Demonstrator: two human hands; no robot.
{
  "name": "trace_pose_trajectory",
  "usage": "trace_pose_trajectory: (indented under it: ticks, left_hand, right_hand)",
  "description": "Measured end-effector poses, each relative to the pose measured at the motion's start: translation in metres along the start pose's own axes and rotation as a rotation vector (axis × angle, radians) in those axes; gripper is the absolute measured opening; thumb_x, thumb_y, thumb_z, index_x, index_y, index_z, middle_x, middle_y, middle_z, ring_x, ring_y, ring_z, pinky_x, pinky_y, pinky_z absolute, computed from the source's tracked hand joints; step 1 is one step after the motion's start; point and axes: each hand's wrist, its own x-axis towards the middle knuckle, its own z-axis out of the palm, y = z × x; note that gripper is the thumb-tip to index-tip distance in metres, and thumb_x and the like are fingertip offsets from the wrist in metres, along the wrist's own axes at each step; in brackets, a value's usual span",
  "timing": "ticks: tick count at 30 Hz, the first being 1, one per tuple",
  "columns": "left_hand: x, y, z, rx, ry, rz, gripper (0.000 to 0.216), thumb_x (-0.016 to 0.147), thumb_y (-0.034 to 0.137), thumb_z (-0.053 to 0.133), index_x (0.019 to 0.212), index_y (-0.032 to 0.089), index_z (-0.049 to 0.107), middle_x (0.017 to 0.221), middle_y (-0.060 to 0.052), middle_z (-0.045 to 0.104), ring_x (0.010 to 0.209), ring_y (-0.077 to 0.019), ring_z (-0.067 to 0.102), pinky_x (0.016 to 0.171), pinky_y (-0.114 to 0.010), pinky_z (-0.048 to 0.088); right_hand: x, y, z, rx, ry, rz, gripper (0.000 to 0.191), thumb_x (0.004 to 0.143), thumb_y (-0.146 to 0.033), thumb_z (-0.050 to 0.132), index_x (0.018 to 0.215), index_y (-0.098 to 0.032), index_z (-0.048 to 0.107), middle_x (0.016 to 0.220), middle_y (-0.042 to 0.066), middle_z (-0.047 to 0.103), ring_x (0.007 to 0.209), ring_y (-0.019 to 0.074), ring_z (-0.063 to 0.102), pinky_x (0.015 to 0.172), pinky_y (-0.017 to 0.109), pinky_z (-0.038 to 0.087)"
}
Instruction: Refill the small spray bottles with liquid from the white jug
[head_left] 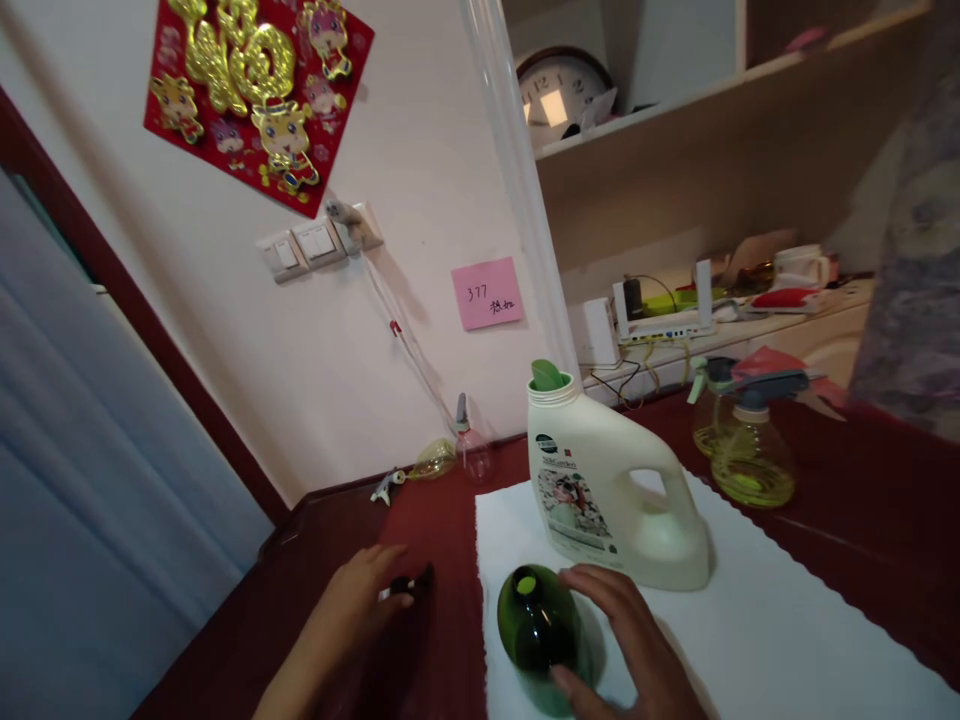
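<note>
My right hand (630, 640) wraps round a dark green bottle (536, 625) that stands on a white cloth (750, 620), its open neck facing up. My left hand (360, 600) rests on the dark red table (420, 510), fingers closed round a small black object (411, 583) that I cannot make out. Just behind the green bottle stands a cream detergent jug (600, 480) with a handle and a green spout, its cap off.
Clear spray bottles (750, 440) with yellow liquid stand at the right of the table. A small clear bottle (472, 445) and a fallen spray bottle (420, 465) lie by the wall. Shelves hold a clock (559, 95), a router (667, 310) and cables.
</note>
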Motion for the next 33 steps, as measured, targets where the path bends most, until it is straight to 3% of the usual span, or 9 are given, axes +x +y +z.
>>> trace_pose_trajectory:
  ticks: [3,6,8,11,13,15,18,26,33]
  left_hand:
    - [-0.01,0.022,-0.015,-0.276,0.026,0.123,0.066,0.079,0.044,0.072,0.139,0.026,0.054,0.147,-0.011,0.054,0.136,-0.0329,0.046,0.115,-0.047,0.032]
    - [-0.02,0.058,-0.023,-0.535,-0.076,0.219,0.077,0.076,0.045,0.077,0.146,0.036,0.045,0.156,-0.005,0.042,0.142,-0.0304,0.039,0.117,-0.046,0.031]
    - [-0.024,0.083,-0.022,-0.655,-0.146,0.242,0.09,0.07,0.045,0.083,0.149,0.036,0.04,0.16,-0.006,0.036,0.146,-0.0303,0.032,0.119,-0.045,0.027]
    - [-0.023,0.113,-0.01,-0.706,-0.248,0.235,0.109,0.058,0.041,0.091,0.151,0.027,0.036,0.16,-0.012,0.033,0.147,-0.0323,0.029,0.122,-0.047,0.022]
    - [-0.019,0.125,0.002,-0.743,-0.287,0.247,0.114,0.054,0.036,0.092,0.151,0.023,0.034,0.159,-0.015,0.034,0.146,-0.0344,0.031,0.121,-0.05,0.022]
    - [-0.016,0.132,0.011,-0.796,-0.315,0.255,0.112,0.051,0.029,0.091,0.149,0.022,0.036,0.154,-0.017,0.04,0.141,-0.0364,0.038,0.118,-0.052,0.026]
    - [-0.015,0.137,0.017,-0.858,-0.336,0.266,0.097,0.051,0.025,0.09,0.138,0.022,0.047,0.14,-0.014,0.054,0.129,-0.0349,0.05,0.114,-0.051,0.034]
    - [-0.004,0.131,0.026,-1.0,-0.172,0.289,0.083,0.054,0.029,0.092,0.127,0.021,0.053,0.122,-0.01,0.064,0.111,-0.0302,0.06,0.097,-0.042,0.048]
    - [0.017,0.134,0.031,-0.954,-0.106,0.195,0.08,0.054,0.028,0.091,0.125,0.018,0.056,0.121,-0.012,0.065,0.11,-0.0312,0.06,0.098,-0.046,0.047]
  right_hand:
    - [0.026,-0.01,-0.036,-0.072,0.146,-0.087,0.038,0.085,-0.031,0.063,0.122,-0.031,0.056,0.123,0.008,0.064,0.116,0.0316,0.06,0.1,0.049,0.05]
    - [0.067,-0.013,-0.078,-0.151,0.331,-0.056,0.041,0.086,-0.043,0.062,0.124,-0.029,0.055,0.126,0.009,0.059,0.113,0.0301,0.058,0.098,0.051,0.047]
    - [0.093,-0.006,-0.097,-0.185,0.413,-0.003,0.05,0.082,-0.051,0.064,0.124,-0.025,0.056,0.131,0.011,0.057,0.12,0.0322,0.054,0.102,0.051,0.043]
    - [0.117,0.012,-0.109,-0.157,0.316,0.179,0.067,0.073,-0.059,0.069,0.125,-0.019,0.056,0.129,0.014,0.061,0.115,0.0332,0.059,0.097,0.05,0.046]
    - [0.123,0.022,-0.109,-0.113,0.183,0.291,0.063,0.069,-0.059,0.071,0.115,-0.017,0.061,0.111,0.013,0.07,0.098,0.031,0.066,0.083,0.045,0.051]
    - [0.124,0.028,-0.105,-0.091,0.108,0.345,0.052,0.068,-0.059,0.071,0.098,-0.017,0.066,0.087,0.008,0.074,0.079,0.028,0.067,0.07,0.041,0.052]
    - [0.123,0.029,-0.099,-0.049,0.121,0.364,0.047,0.065,-0.06,0.071,0.085,-0.017,0.065,0.069,0.004,0.07,0.064,0.0238,0.063,0.059,0.036,0.049]
    - [0.121,0.026,-0.089,-0.025,0.258,0.393,0.048,0.062,-0.063,0.073,0.08,-0.02,0.061,0.063,-0.001,0.063,0.059,0.0203,0.057,0.054,0.034,0.045]
    - [0.126,-0.005,-0.126,-0.145,0.277,0.394,0.051,0.057,-0.067,0.071,0.082,-0.022,0.064,0.064,0.002,0.066,0.06,0.0233,0.059,0.052,0.034,0.044]
